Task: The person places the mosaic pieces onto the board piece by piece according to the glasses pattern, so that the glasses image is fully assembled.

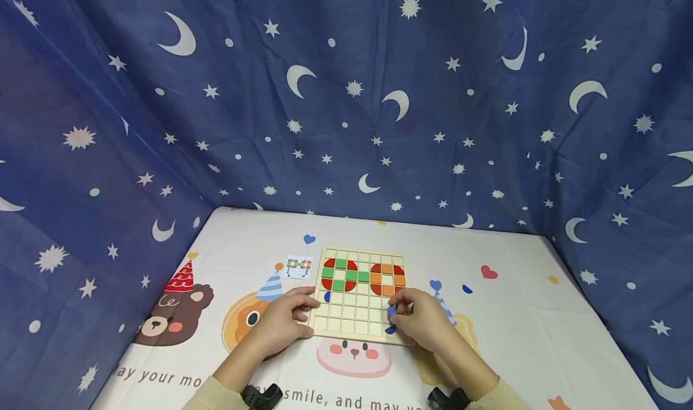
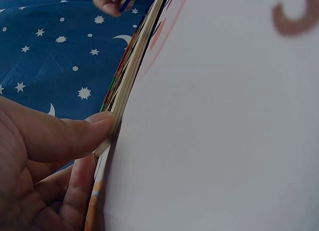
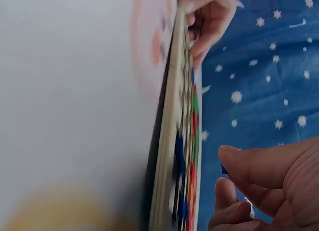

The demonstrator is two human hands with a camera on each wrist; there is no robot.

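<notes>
A wooden grid board (image 1: 349,311) lies on the table, with red, green and orange pieces set in two ring shapes joined by a green square (image 1: 363,277). My left hand (image 1: 286,320) grips the board's near left corner, thumb on the near edge and fingers along the left side. Over the board's right side, my right hand (image 1: 425,318) pinches a small blue piece (image 3: 224,169) between thumb and forefinger. One blue piece (image 1: 327,297) sits at the board's left; another blue piece (image 1: 390,329) lies near its lower right, below the right fingertips.
A small pattern card (image 1: 298,267) lies beyond the left hand, beside the board. To the right of the board is a small dark blue shape (image 1: 467,289) on the printed white tablecloth (image 1: 520,338). A blue star-and-moon curtain (image 1: 346,127) stands behind the table.
</notes>
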